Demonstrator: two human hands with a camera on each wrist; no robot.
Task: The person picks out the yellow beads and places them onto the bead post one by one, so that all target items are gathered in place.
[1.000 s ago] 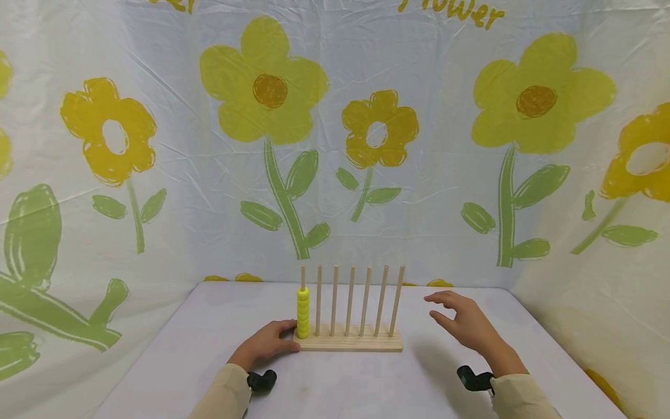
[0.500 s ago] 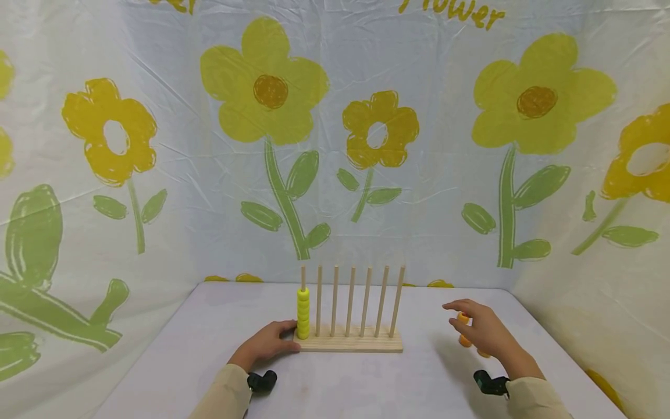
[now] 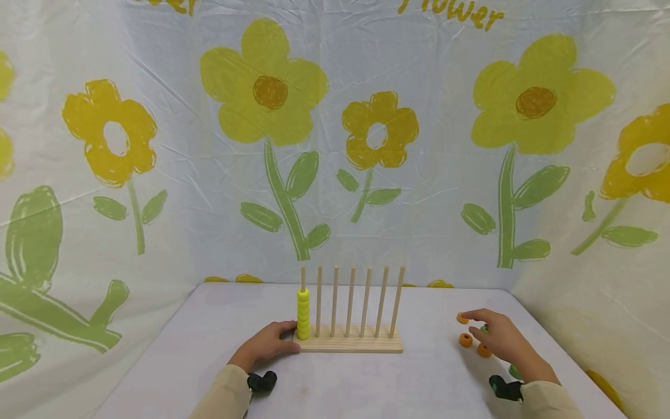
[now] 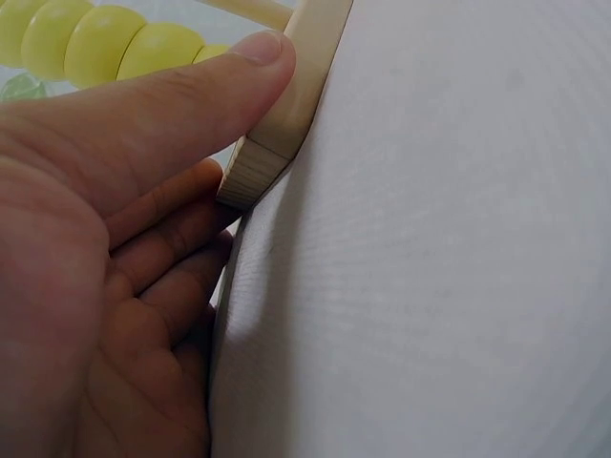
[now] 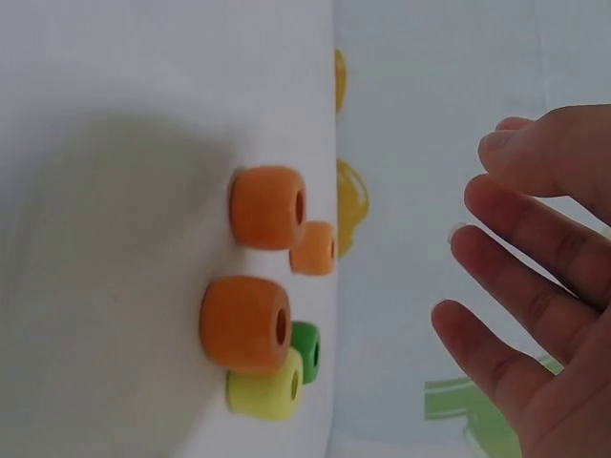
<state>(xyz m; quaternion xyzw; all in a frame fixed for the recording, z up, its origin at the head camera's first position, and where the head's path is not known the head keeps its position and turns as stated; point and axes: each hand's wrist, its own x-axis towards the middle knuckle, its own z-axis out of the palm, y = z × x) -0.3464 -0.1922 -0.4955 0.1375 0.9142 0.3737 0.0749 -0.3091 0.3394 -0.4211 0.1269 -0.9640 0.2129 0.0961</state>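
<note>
Left of the table's middle stands a wooden peg stand (image 3: 350, 344) with several upright rods; yellow beads (image 3: 303, 314) are stacked on its leftmost rod. My left hand (image 3: 268, 342) grips the base's left end, the thumb (image 4: 239, 81) along the near edge and fingers at the far side. At the right, my right hand (image 3: 499, 338) hovers over loose beads, fingers apart and nothing held. Below it lie an orange bead (image 5: 267, 208), another orange bead (image 5: 243, 326), a smaller-looking orange bead (image 5: 313, 250), a yellow bead (image 5: 263, 389) and a green bead (image 5: 306, 349).
A white tabletop (image 3: 335, 384) carries everything. Behind it hangs a pale cloth (image 3: 429, 233) printed with yellow flowers and green stems. Another green bead (image 3: 515, 371) lies partly behind the right wrist.
My right hand has moved right and toward me, away from the stand and over the loose beads, which have come into sight. My left hand has stayed on the stand.
</note>
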